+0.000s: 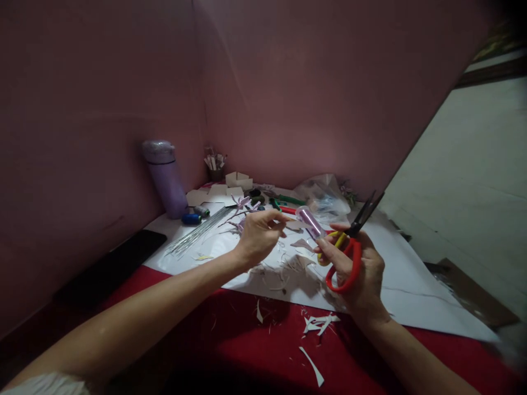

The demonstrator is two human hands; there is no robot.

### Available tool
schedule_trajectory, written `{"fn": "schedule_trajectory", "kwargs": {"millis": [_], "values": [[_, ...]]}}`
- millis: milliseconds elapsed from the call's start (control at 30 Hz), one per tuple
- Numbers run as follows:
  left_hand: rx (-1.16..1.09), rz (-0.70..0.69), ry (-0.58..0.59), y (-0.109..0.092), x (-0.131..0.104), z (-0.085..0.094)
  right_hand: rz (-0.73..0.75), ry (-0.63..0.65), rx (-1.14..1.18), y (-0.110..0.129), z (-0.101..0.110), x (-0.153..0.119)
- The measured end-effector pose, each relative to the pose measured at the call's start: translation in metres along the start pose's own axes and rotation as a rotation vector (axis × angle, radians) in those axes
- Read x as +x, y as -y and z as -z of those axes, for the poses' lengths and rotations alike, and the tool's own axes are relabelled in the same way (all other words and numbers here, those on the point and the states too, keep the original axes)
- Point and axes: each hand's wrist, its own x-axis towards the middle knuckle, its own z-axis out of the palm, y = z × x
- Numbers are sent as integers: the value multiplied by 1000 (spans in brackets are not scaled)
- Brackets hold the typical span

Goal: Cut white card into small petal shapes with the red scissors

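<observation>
My left hand [263, 235] is closed in a pinch on a small pale cut piece [297, 225], perhaps paper, whose tip overlaps the spool. In the fingers of my right hand [364, 269] is a spool of shiny purple thread [310, 222], tilted. The same hand also keeps hold of scissors with red and yellow handles [354, 266], their dark blades pointing up and away to the right. Behind my left hand lie purple wrapped flowers [241, 202] on dark stems, partly hidden by it. Paper scraps [319, 323] lie below on the red cloth.
A white sheet [415, 291] covers much of the red-clothed table. Around it are a purple bottle [167, 181], blue thread spool [191, 219], thin wires [200, 230], dark flat object [111, 263], cup of sticks [215, 164], cut cards [218, 193] and clear plastic bag [325, 195]. Pink walls stand behind.
</observation>
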Motion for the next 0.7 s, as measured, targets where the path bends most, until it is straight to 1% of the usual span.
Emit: {"fn": "schedule_trajectory", "kwargs": {"millis": [67, 100, 167, 233, 333, 400, 467, 567, 633, 700], "values": [[-232, 59, 1, 1, -13, -2, 2, -15, -12, 0, 0, 0], [-287, 65, 15, 1, -18, -3, -7, -9, -14, 0, 0, 0], [-410, 141, 28, -1, -25, -5, -40, 34, -13, 0, -1, -3], [-524, 214, 16, -2, -29, -6, -76, 108, -14, 0, -2, -6], [-630, 314, 16, -2, -31, -5, -79, 187, -29, -2, -4, -11], [-696, 370, 10, -2, -32, -3, -15, 168, -61, -3, -3, -14], [-768, 396, -7, -1, -32, -2, 48, 126, -95, -3, -1, -14], [-827, 419, -17, -1, -31, -1, 66, 121, -110, -3, 0, -13], [-869, 470, 17, -1, -32, -2, 56, 136, -118, -4, 0, -13], [-933, 529, 98, -3, -33, -4, 51, 140, -143, -4, -2, -14]]}}
